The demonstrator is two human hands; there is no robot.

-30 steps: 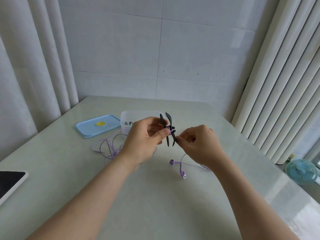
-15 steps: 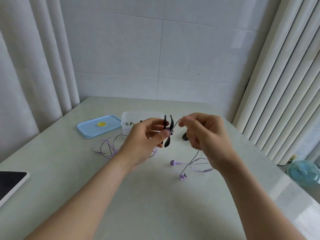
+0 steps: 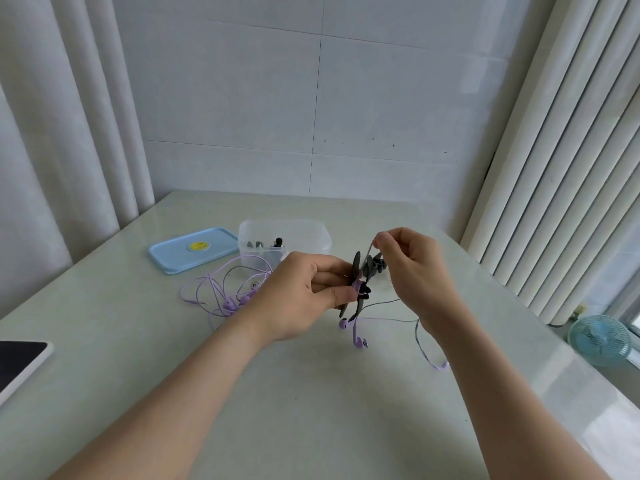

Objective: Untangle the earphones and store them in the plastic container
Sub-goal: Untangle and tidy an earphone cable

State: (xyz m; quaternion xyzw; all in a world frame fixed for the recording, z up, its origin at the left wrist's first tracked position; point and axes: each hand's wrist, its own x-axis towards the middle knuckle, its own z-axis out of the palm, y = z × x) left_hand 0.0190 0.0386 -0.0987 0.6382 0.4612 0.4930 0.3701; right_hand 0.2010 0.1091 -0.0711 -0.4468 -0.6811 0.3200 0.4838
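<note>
While left hand (image 3: 298, 296) pinches winder (image 3: 356, 265), axis near-upright (right hand (image 3: 415, 271) pinches cable (image 3: 388, 319)).

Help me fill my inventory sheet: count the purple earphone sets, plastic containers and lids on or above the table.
Purple earphone sets: 2, the loose set and the held set
Plastic container: 1
Blue lid: 1
Total: 4

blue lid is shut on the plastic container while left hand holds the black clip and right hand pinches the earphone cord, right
Not quite. The head view shows the blue lid lying flat on the table beside the plastic container, which is open. The rest holds: the left hand holds the black clip and the right hand pinches the earphone cord.
</note>
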